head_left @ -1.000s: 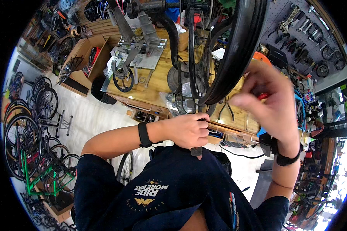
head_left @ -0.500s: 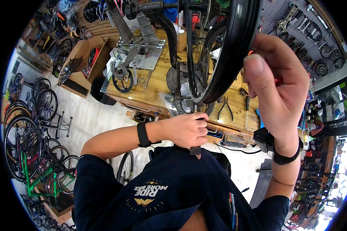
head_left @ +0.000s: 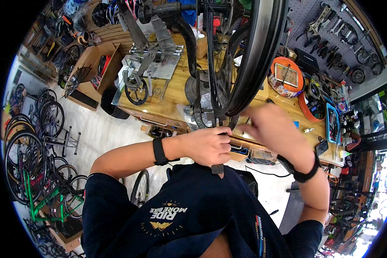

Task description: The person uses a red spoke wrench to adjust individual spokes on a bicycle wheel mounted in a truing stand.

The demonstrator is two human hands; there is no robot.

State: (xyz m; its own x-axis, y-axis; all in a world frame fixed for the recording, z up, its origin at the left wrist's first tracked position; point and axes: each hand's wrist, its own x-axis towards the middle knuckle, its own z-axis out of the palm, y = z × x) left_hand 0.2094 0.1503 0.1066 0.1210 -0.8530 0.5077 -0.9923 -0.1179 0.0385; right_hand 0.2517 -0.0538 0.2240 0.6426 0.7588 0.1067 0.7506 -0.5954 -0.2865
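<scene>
Wheel mounted in stand above the tabletop; both hands at its lower end.
Bicycle wheel (head_left: 260,56): black rim with a greyish sidewall, narrow, no tyre fitted, thin spokes; seen nearly edge-on, standing between the curved dark arms of a stand (head_left: 190,43) with worn, scuffed surfaces, over the wooden tabletop (head_left: 167,107). Left hand (head_left: 208,146) closed around a dark bar (head_left: 218,169) at the stand's near side, just below the rim; the bar's squared end protrudes beneath the fist. Right hand (head_left: 273,124) motion-blurred, fingers bent, near the rim's lower right; whether it holds anything cannot be told.
</scene>
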